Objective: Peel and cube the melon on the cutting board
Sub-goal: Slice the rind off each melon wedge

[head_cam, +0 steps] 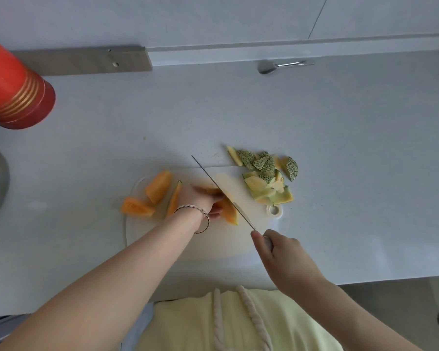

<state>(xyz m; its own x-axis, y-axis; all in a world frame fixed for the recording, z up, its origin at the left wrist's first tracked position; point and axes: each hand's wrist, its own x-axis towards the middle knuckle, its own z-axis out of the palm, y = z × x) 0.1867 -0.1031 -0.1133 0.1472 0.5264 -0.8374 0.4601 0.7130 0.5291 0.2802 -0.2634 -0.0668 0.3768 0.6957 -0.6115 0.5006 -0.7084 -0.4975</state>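
The melon wedge (230,214) lies on the cutting board (238,240), held by the left hand (200,200), fingers (206,190) curled over it. The knife (213,179), clasped in the right hand (279,252), meets it just beside those fingers; wet flesh could slip and the knife nick a fingertip.

**Melon across the board**

On the cutting board (226,240), one wedge (230,213) lies mid-board under the left hand (200,198), with the knife (219,190) against its right side. Three wedges (158,187) lie to the left. Peelings (264,173) pile at the far right corner, spilling onto the counter (340,148).

Home kitchen, pale countertop (340,138), white cutting board (213,239) with melon peels (266,173), spoon (276,65) by the wall
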